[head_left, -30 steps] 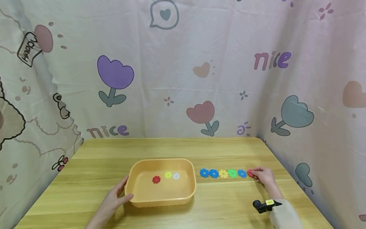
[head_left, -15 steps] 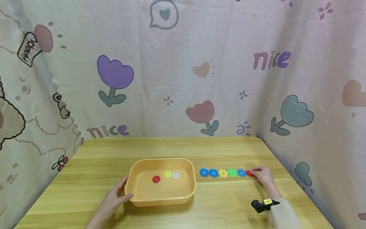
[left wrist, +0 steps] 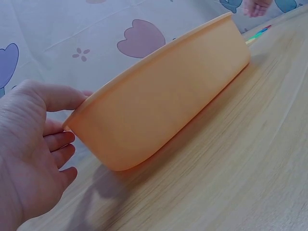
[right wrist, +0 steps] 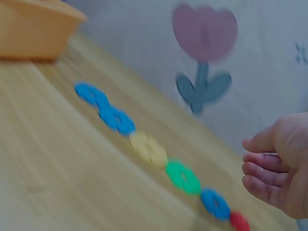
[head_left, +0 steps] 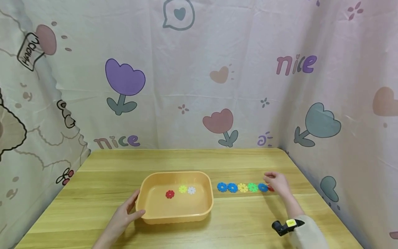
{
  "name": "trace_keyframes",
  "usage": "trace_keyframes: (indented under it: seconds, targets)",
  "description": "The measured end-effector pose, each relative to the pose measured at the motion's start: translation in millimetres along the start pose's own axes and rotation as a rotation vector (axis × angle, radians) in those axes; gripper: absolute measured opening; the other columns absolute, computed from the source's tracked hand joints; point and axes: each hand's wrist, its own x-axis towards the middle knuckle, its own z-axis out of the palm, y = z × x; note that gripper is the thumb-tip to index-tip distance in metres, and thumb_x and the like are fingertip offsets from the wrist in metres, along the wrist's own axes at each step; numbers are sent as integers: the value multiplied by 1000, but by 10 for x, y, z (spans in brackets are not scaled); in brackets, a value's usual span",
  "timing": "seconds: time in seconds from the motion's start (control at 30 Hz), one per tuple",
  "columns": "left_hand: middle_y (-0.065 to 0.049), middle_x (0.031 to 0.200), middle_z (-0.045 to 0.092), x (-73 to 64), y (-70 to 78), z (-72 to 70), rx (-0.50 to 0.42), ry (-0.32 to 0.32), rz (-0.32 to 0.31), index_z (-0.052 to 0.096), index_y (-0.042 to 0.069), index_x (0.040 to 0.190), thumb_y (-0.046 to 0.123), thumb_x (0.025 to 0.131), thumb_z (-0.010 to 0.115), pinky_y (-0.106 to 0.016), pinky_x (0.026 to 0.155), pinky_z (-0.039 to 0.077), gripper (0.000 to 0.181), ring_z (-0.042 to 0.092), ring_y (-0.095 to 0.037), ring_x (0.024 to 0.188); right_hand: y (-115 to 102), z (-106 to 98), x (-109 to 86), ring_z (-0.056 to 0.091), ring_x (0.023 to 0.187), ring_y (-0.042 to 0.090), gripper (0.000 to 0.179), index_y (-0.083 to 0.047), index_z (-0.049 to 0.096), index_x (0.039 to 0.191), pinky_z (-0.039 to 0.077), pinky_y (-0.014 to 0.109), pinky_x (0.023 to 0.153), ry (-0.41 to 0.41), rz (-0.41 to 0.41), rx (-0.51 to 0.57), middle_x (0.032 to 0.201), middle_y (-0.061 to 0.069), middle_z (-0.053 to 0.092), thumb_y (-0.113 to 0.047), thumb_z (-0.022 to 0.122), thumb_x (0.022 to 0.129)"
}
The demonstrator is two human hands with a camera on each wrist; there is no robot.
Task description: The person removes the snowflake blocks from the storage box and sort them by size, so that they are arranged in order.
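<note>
My left hand (head_left: 122, 215) holds the left end of an orange-yellow plastic basin (head_left: 174, 219), thumb over the rim and fingers beneath it in the left wrist view. Inside lie a red snowflake disc (head_left: 170, 194), a yellow one (head_left: 182, 189) and a white one (head_left: 191, 190). To the basin's right runs a row of notched discs: two blue (right wrist: 116, 120), a yellow (right wrist: 148, 149), a green (right wrist: 183, 177), another blue (right wrist: 215, 204) and a red (right wrist: 239, 221) at the right end. Above that end hovers my right hand (head_left: 280, 185), fingers loosely bent with nothing between them, partly covering the red disc.
Everything stands on a wood-grain table (head_left: 242, 221). A printed curtain (head_left: 186, 69) hangs behind the table and along both sides. A black wrist camera (head_left: 287, 226) is strapped to my right wrist.
My right hand slid the red disc slightly left against the last blue one, then let go and lifted up and left. My left hand and the basin stayed in place.
</note>
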Motion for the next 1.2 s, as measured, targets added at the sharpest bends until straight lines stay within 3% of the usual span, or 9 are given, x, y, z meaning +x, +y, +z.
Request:
trace_keyframes:
  seconds: [0.23,0.63,1.03,1.2]
  targets:
    - [-29,149,12,-12,14,0,-12,-3,3,16,-6,145,11,88,61,-62,103,12,75,11,-49,133,-480,257,18,62,85,28,28,11,58,110,55,32,68,-98,-111,106,95,18,64,-5,61,88]
    - [-29,148,13,-21,16,6,-8,5,11,17,-6,145,10,88,61,-61,103,14,74,12,-50,132,-1225,807,-124,60,79,22,23,8,62,105,54,31,68,-256,-188,235,87,10,63,-1,64,84]
    - [-30,148,13,-27,33,4,9,6,9,17,-6,145,11,88,61,-56,102,17,74,14,-49,132,-1643,1352,-301,61,75,15,26,11,60,106,55,29,66,-466,-319,261,86,10,64,2,66,82]
    - [-29,148,13,-25,38,4,8,4,7,16,-6,145,10,88,61,-56,103,16,74,13,-49,133,-1659,1596,-308,60,77,16,32,12,57,109,53,27,68,-484,-293,208,85,8,63,3,67,80]
